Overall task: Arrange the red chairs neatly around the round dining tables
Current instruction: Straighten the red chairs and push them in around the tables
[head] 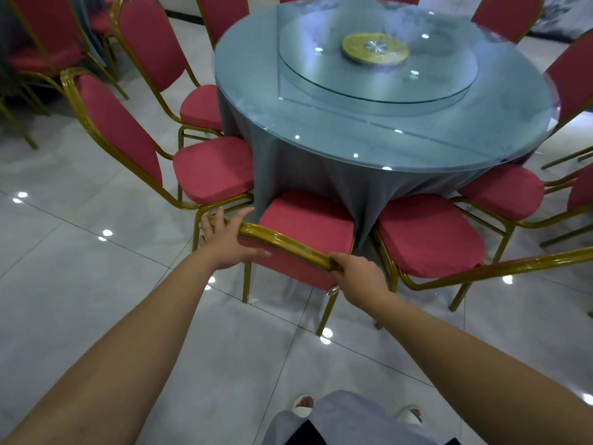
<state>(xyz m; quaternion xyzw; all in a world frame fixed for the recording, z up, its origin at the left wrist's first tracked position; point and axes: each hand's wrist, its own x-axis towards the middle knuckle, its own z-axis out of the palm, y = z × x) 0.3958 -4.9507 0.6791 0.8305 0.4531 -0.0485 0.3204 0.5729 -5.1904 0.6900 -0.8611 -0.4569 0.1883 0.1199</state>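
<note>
Red chair [308,220] by bench [353,130] | stiff frame, probably light, should slide | left grip [224,242], right grip [356,274] both wrapped round gold top rail [288,240]

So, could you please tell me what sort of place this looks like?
Probably a restaurant banquet room: a cloth-draped round table with a glass lazy Susan, a ring of gold-framed seats like the red banquet chair that the left hand and right hand hold, and a glossy tiled floor.

Glossy pale grey floor tiles [80,284] mirror bright light spots [107,233], with a white wall [181,6] behind.
</note>
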